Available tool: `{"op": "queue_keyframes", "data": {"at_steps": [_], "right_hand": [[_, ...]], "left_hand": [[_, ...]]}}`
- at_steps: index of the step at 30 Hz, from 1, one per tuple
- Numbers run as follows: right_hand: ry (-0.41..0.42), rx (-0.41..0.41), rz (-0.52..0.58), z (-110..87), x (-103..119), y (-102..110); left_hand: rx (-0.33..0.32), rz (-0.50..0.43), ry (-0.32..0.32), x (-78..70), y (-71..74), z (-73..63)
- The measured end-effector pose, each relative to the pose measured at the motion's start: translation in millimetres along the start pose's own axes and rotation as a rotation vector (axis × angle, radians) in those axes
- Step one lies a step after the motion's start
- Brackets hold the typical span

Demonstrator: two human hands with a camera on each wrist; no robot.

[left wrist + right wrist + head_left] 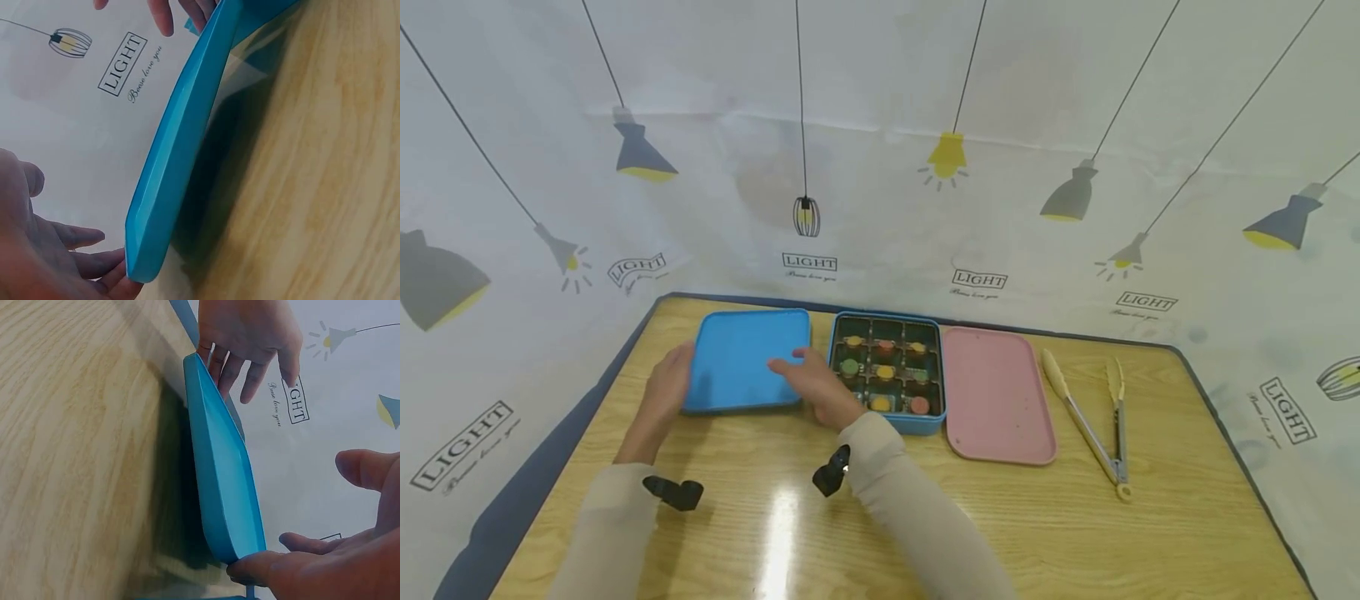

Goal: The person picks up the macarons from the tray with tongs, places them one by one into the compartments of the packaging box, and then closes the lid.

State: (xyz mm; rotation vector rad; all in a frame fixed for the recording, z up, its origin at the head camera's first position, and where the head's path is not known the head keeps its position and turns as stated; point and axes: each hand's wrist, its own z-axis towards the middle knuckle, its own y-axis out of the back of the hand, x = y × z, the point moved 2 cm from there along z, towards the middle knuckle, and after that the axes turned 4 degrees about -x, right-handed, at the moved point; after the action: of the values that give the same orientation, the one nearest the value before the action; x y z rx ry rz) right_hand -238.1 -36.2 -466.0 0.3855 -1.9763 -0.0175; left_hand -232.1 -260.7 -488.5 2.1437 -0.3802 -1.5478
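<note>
A shallow blue lid (748, 358), its inside facing up, is between the two hands. In both wrist views a dark shadow shows under its near side, which stands off the table. My left hand (667, 385) touches the lid's left edge with fairly straight fingers, the thumb apart. At the opposite edge my right hand (820, 385) touches the lid with its lower fingers; the right wrist view shows its thumb spread away. Right of the lid stands an open blue box (928, 426) with a divided tray holding small yellow, red and green round pieces (885, 372). My right hand partly covers the box's left side.
A pink lid (996, 396) lies flat just right of the blue box. Farther right are tongs (1093, 429) with cream tips, spread apart. A white printed sheet (880, 167) rises behind the wooden table (1075, 533).
</note>
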Motion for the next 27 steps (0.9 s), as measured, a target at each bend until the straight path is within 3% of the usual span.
{"op": "queue_keyframes", "data": {"at_steps": [10,18,27], "right_hand": [[0.058,-0.024,-0.047,-5.4,10,16],[0.117,-0.007,-0.088,-13.5,20,33],[0.166,0.02,-0.085,-19.5,30,59]], "left_hand": [[-0.08,-0.083,0.008,-14.3,3.7,-0.4],[-0.012,-0.23,0.01,-22.8,3.0,-4.2],[0.003,-0.254,-0.048,-33.0,2.1,-5.1]]}}
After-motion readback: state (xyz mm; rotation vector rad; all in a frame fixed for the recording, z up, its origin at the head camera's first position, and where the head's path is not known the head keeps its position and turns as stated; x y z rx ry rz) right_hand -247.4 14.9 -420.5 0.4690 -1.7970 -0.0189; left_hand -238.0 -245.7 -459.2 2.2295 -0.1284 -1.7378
